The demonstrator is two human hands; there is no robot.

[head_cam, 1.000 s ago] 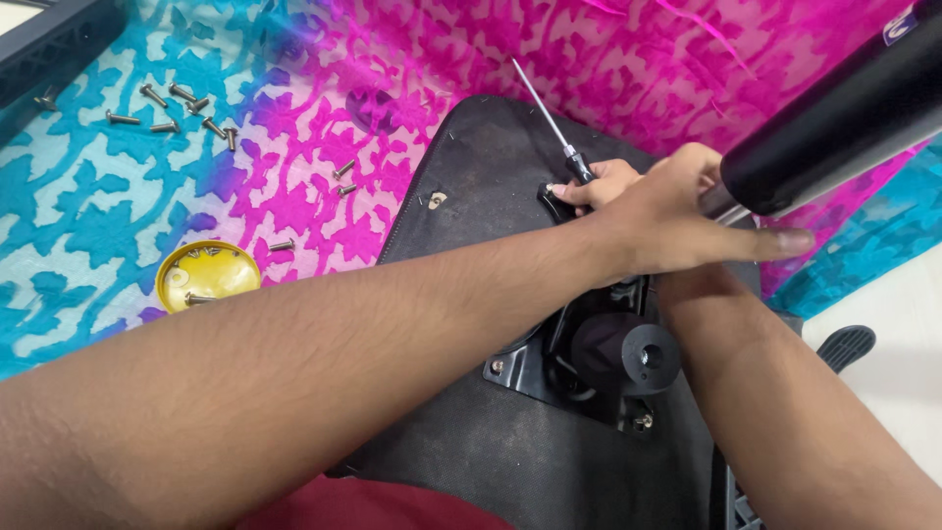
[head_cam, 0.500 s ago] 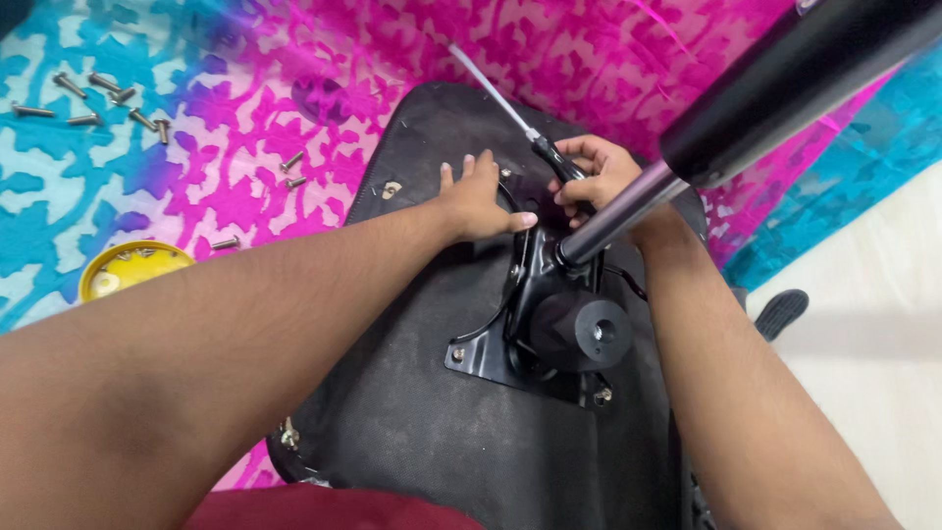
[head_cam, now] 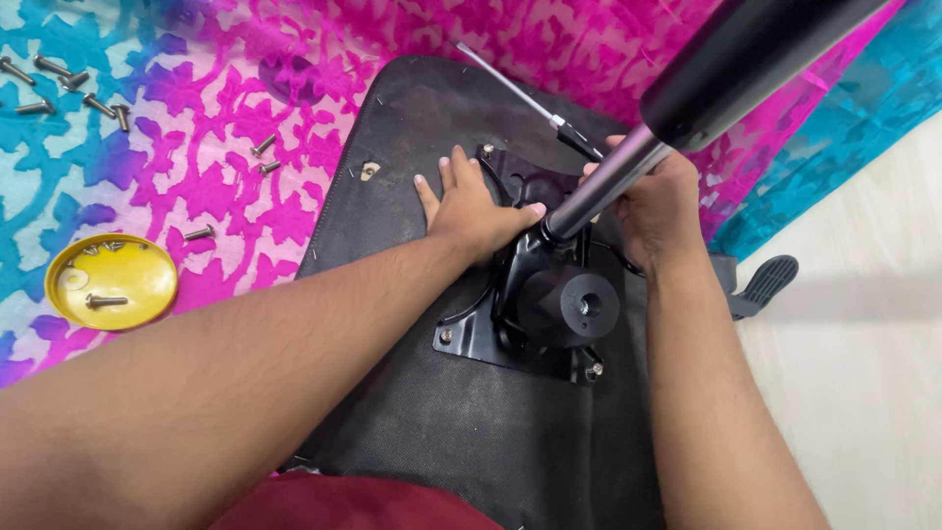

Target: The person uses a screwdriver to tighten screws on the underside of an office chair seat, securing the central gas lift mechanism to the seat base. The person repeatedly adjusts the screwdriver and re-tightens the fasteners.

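A black chair seat (head_cam: 412, 412) lies upside down on a patterned cloth. A black metal mechanism plate (head_cam: 471, 329) is bolted to it, and a gas cylinder (head_cam: 687, 98) rises from the plate toward the camera. My left hand (head_cam: 471, 211) lies flat, fingers spread, on the seat and the plate's left edge, with nothing in it. My right hand (head_cam: 659, 206) sits behind the cylinder at the plate's far corner, closed on a screwdriver (head_cam: 510, 86) whose thin shaft points up and left.
A yellow lid (head_cam: 137, 280) with a few screws lies on the pink and blue cloth (head_cam: 196, 108) at left. Several loose screws (head_cam: 78, 93) are scattered near it. A black lever paddle (head_cam: 763, 283) sticks out right, over pale floor (head_cam: 863, 344).
My left hand has drawn back from the plate's far corner and now rests flat on the seat left of the plate. My right hand with the screwdriver has come into view.
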